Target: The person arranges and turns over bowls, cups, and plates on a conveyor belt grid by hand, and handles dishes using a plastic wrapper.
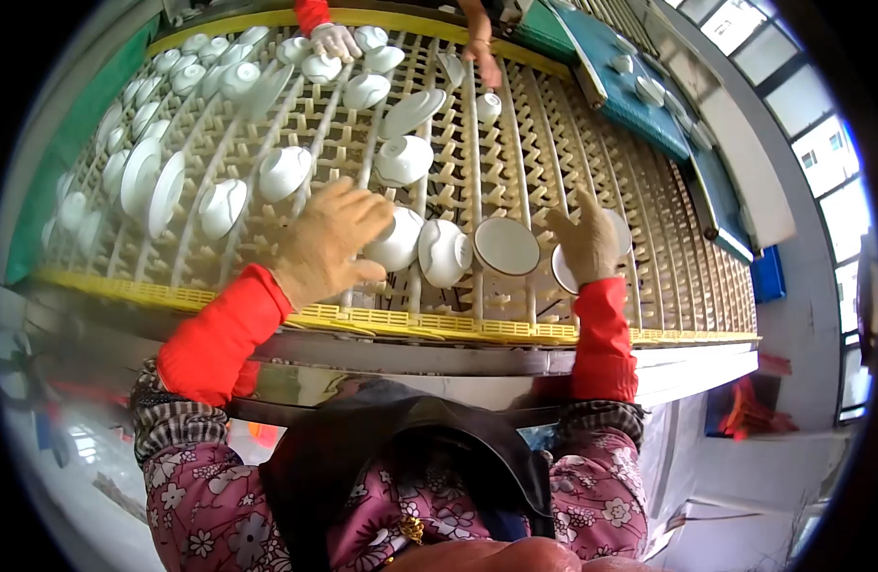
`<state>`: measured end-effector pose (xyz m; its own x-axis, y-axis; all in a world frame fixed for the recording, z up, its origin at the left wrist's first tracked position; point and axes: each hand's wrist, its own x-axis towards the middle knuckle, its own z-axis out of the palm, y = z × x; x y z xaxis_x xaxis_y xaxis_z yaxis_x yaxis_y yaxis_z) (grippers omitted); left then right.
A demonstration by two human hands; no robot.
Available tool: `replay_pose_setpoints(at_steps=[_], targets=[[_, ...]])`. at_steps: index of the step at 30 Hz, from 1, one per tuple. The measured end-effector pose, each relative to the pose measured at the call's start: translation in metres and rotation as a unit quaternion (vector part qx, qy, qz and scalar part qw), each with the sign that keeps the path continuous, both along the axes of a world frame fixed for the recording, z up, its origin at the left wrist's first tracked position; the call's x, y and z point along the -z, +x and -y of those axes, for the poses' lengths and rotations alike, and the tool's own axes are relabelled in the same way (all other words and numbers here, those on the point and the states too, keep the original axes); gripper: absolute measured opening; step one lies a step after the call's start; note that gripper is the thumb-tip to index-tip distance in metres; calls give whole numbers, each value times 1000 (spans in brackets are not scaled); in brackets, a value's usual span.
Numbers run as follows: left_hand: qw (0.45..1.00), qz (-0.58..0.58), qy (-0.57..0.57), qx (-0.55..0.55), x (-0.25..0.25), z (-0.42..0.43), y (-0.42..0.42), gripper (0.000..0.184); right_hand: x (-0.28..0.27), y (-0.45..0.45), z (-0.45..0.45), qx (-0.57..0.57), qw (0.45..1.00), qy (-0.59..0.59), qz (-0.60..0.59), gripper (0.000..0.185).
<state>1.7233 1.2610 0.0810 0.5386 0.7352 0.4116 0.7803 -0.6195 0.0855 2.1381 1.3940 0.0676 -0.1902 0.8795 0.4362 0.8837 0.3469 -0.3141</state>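
My left hand (pixel 332 236), in a tan glove, is curled against the left side of a white bowl (pixel 397 240) on the pegged rack. Right of that bowl stand a second tilted bowl (pixel 445 254) and a round one with a dark rim (pixel 506 246). My right hand (pixel 585 238), gloved too, reaches down between a bowl at its left (pixel 562 271) and a white piece at its right (pixel 618 233); its fingers are partly hidden, and its grip is unclear. Another bowl (pixel 403 160) sits just beyond my left hand.
The rack's yellow edge (pixel 439 325) runs along the near side. Many white bowls and plates (pixel 141 177) stand at the left. Across the rack are another person's gloved hand (pixel 335 42) and a bare hand (pixel 482 61). A teal belt (pixel 639 91) carries dishes at the upper right.
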Motion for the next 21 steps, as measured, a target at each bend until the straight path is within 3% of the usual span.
replay_pose_setpoints(at_steps=[2,4,7,10,13,15,18,19,21], targets=[[999,-13,7,46,-1,-6,28,80,-6,32,10,99,988,-32,118,51],[997,-17,3,74,0,-17,64,76,8,66,13,126,973,-113,159,46],[995,-70,32,66,0,-33,129,67,57,107,-5,53,996,-6,73,40],[982,-186,41,16,30,-55,179,53,46,104,-7,88,985,-90,117,40],[966,-250,-54,28,67,-80,188,41,32,99,-2,119,978,-148,87,42],[973,-175,-146,46,50,-79,178,44,41,107,1,115,982,-149,26,40],[939,161,-302,29,7,-59,147,51,26,101,17,89,978,-188,-12,38],[989,69,-25,129,35,-72,130,56,20,97,23,80,976,-200,-21,35],[990,36,36,133,-13,-55,84,37,22,99,27,54,979,-189,-55,33]])
